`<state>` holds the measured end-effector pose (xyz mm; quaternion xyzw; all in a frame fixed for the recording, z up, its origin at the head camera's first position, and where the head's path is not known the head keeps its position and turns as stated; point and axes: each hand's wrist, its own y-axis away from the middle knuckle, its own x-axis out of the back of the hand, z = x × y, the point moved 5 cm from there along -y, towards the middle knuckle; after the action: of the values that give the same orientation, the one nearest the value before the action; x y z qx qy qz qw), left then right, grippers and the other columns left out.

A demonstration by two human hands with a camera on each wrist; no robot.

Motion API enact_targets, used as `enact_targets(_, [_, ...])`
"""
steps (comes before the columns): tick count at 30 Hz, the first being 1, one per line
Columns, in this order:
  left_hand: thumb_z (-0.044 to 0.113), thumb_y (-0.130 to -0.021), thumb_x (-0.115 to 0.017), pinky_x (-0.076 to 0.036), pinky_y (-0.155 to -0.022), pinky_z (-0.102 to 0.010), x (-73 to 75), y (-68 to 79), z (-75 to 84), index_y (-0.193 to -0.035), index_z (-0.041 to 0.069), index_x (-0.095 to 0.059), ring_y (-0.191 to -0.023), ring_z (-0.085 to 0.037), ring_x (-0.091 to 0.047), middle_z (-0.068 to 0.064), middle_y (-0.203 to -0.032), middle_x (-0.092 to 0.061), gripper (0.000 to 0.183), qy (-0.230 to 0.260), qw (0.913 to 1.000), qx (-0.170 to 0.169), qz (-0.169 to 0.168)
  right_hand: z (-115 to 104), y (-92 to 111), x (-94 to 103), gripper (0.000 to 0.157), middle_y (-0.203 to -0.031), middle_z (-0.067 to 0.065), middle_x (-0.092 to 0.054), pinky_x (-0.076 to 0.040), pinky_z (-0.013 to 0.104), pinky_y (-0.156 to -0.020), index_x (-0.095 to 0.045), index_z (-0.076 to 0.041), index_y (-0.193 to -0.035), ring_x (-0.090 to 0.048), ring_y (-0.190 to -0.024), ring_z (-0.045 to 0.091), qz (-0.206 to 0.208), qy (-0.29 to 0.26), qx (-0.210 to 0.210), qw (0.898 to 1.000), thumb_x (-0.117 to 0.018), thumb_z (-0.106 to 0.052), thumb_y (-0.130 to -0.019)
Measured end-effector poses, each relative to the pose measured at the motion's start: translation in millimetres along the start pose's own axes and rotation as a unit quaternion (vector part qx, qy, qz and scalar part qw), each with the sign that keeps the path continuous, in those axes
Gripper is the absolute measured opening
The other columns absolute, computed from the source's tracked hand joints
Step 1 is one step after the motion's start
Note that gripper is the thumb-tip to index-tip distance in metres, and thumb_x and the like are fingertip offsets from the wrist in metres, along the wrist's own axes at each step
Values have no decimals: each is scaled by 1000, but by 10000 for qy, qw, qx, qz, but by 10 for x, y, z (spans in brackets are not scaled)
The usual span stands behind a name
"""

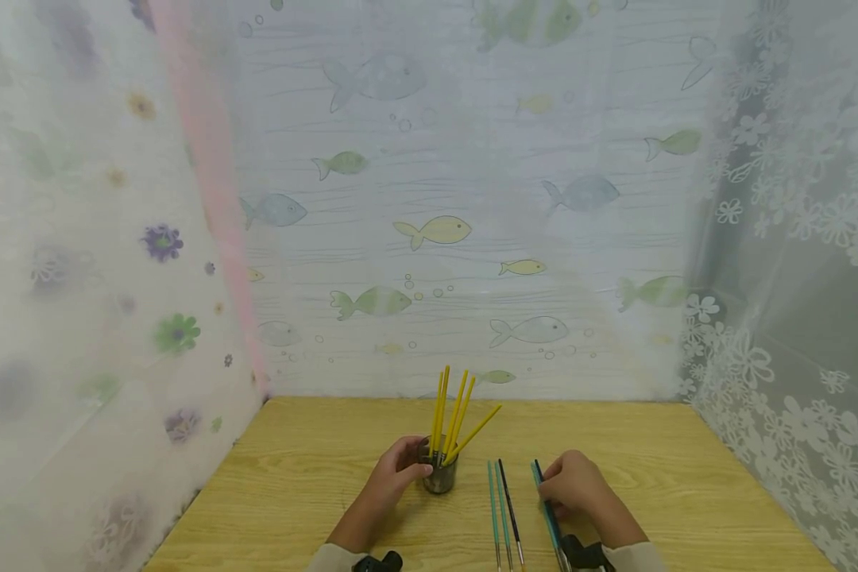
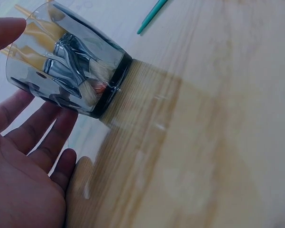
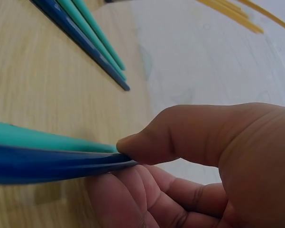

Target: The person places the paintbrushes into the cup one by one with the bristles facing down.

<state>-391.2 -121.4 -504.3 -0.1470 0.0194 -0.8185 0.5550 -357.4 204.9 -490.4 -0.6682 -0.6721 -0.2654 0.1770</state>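
The right hand point(image 1: 575, 483) pinches the dark brush point(image 3: 61, 164) near its handle tip, above the table point(image 1: 314, 429) right of the glass point(image 1: 440, 480); whether it also grips the adjoining green brush point(image 3: 38, 137) cannot be told. These handles look light, stiff and slick, better steadied nearer the middle. The left hand point(image 1: 389, 481) curls thumb and fingers round the glass, likely smooth and breakable, safest held by its sides below the yellow brushes point(image 1: 460, 409). Three brushes point(image 1: 503, 508) narrow the space between; bare wood reaches the back edge.
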Motion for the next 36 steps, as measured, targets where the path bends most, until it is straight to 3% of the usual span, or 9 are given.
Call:
enact_targets(7, [24, -106, -61, -43, -112, -51, 10, -5, -1, -149, 4, -48, -140, -38, -49, -18, -150, -54, 50, -258, 9997, -1, 57, 31, -16, 125, 20, -88, 14, -69, -61, 36, -58, -75, 6, -104, -65, -63, 20, 32, -218, -69, 9997, -70, -5, -88])
enact_targets(11, [24, -106, -60, -44, -112, -46, 7, -16, -17, -154, 3, -44, -144, -38, -46, -18, -154, -51, 54, -102, 9999, 10, -33, 61, -39, 189, 25, -89, 14, -69, -62, 38, -61, -75, 8, -110, -65, -65, 20, 86, -338, -139, 9993, -68, -8, -92])
enact_targets(18, [15, -107, -53, -45, -111, -33, 5, -23, -31, -158, 1, -39, -149, -39, -39, -21, -159, -44, 54, 172, 9996, -38, -210, 71, -56, 282, 37, -107, 20, -70, -63, 41, -69, -69, 11, -121, -69, -86, 23, 118, -703, -252, 9971, -64, -13, -93])
enact_targets(25, [18, -108, -55, -47, -110, -37, -23, -36, -19, -157, 7, -42, -148, -38, -40, -18, -159, -45, 52, 159, 9993, -13, -349, 1, -6, 355, 41, -108, 22, -68, -63, 43, -70, -65, 13, -124, -69, -88, 23, 302, -930, -165, 9951, -60, -12, -92])
enact_targets(30, [20, -107, -57, -48, -108, -37, -42, -51, -12, -156, 7, -43, -147, -37, -43, -18, -157, -48, 52, 157, 9992, 1, -374, -71, 60, 427, 41, -119, 26, -65, -64, 44, -73, -62, 13, -127, -71, -96, 29, 472, -1076, 6, 9931, -58, -14, -97])
enact_targets(36, [20, -106, -59, -49, -108, -39, 2, -38, -15, -154, 3, -45, -144, -40, -44, -21, -155, -49, 52, 23, 9999, 20, -147, -165, 100, 459, 38, -113, 21, -65, -63, 42, -74, -63, 11, -126, -69, -90, 25, 555, -1296, 238, 9897, -58, -16, -99])
